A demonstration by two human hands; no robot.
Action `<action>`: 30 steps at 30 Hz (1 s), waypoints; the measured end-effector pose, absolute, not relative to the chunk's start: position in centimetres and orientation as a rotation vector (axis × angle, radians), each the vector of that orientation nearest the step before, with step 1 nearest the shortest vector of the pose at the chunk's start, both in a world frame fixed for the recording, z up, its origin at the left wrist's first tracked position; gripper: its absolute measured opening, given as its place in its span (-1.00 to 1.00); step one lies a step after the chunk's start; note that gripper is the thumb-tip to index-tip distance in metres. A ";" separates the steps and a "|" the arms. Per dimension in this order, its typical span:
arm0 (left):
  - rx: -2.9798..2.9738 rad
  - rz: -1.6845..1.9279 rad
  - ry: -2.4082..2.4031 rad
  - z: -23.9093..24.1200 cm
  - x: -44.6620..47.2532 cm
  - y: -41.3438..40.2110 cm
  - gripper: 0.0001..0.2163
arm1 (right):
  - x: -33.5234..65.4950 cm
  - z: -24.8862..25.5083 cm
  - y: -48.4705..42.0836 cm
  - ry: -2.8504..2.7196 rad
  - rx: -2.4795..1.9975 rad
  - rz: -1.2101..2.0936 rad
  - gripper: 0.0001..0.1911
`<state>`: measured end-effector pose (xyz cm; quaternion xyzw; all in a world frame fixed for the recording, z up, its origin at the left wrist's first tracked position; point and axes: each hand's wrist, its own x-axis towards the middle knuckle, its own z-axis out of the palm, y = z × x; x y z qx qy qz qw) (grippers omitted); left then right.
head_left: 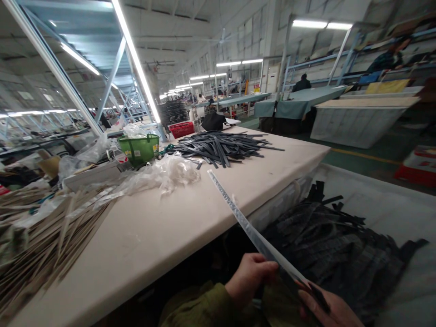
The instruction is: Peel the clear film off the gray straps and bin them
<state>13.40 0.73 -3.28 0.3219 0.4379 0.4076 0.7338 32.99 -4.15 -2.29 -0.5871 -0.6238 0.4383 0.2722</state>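
Observation:
A long, narrow strip (240, 218), pale and shiny on its upper face and dark near my hands, slants from the lower right up over the table edge. My left hand (250, 276) is closed, thumb and fingers pinching the strip's side about midway. Lower right, my right hand (327, 309) is wrapped around its dark near end; part of that hand is cut off by the frame. The strip's far tip lies over the table (163, 227). Beyond it a heap of dark grey strips (221, 147) rests on the tabletop.
A large white bin (384, 195) full of dark strips (327, 245) stands at the right. Brown strips (51, 245), crumpled clear plastic (170, 175) and a green basket (141, 150) lie at the left. Behind are a red crate (181, 129) and a seated person (302, 83).

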 end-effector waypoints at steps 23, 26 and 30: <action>0.451 0.920 0.784 0.4 9.0 2.5 -0.66 | 31.7 2.3 -2.2 -2.122 -0.744 0.322 -0.76; 0.512 0.838 0.723 0.2 9.9 1.3 -0.67 | 30.4 1.9 -0.8 -2.065 -0.725 0.358 -0.75; 0.526 0.818 0.670 -0.4 10.6 0.5 -0.62 | 29.5 1.8 0.2 -1.960 -0.736 0.570 -0.76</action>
